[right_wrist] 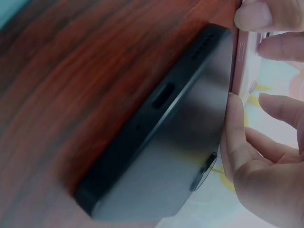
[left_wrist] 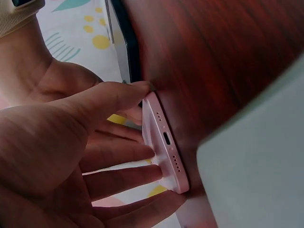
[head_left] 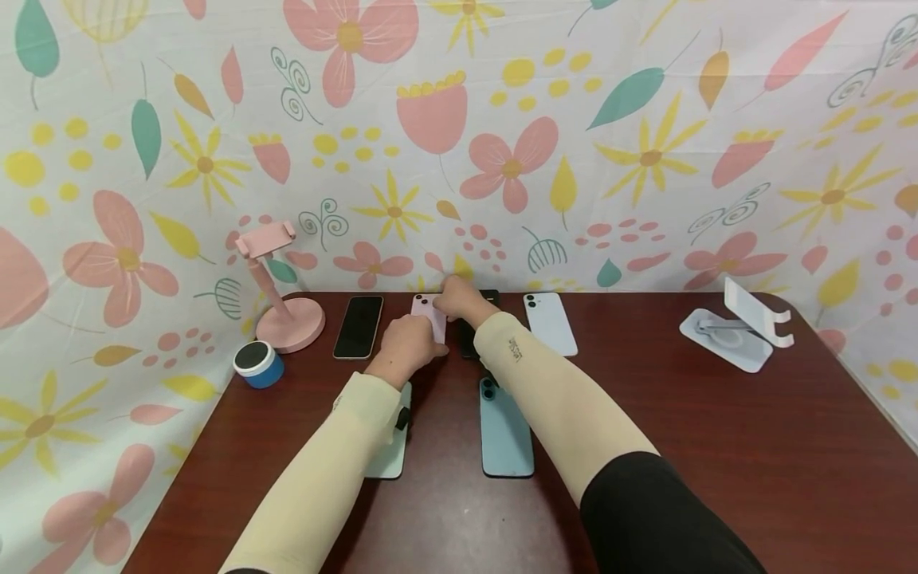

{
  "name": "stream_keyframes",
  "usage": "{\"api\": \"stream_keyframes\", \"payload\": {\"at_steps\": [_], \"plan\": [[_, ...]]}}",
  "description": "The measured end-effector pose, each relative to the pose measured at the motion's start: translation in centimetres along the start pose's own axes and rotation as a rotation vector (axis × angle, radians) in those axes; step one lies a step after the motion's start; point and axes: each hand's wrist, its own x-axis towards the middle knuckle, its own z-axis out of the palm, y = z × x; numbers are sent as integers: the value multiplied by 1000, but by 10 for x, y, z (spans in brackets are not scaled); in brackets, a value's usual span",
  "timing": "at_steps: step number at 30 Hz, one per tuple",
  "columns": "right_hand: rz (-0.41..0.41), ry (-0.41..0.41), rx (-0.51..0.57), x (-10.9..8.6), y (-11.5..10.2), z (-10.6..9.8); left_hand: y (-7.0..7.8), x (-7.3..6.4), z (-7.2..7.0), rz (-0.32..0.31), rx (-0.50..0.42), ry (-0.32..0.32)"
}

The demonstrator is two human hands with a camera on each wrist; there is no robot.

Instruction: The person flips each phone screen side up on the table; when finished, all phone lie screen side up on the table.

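Observation:
A pink phone [head_left: 439, 325] lies back up toward the far side of the table, between both hands. My left hand [head_left: 409, 344] holds its near end, thumb at one edge of the phone and the little finger at the opposite corner. In the left wrist view, other fingertips meet the back of the pink phone [left_wrist: 164, 121], and its charging port faces the camera. My right hand [head_left: 462, 301] is at the far right corner, one digit touching the side edge, another spread apart beside the camera lenses. Under my right wrist, a black phone [right_wrist: 156, 156] lies close by, partly covered.
A dark-screened phone [head_left: 358, 327] and a white phone [head_left: 551, 323] flank these. Nearer lie a blue phone [head_left: 505, 434] and a pale green phone [head_left: 390, 458] under my left forearm. A pink stand [head_left: 290, 323], blue jar [head_left: 260, 365] and white stand [head_left: 739, 331] stand toward the sides.

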Motion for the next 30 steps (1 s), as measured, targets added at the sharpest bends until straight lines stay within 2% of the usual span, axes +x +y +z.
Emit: {"api": "stream_keyframes", "payload": {"at_steps": [11,19,30], "plan": [[-54,26,-10,-5,0,1,8,3,1,-17,16,-24],[-33,17,-16,-5,-1,1,14,4,0,-3,54,-13],[-8,-44,75,-3,0,0,14,3,0,15,49,-7]]}}
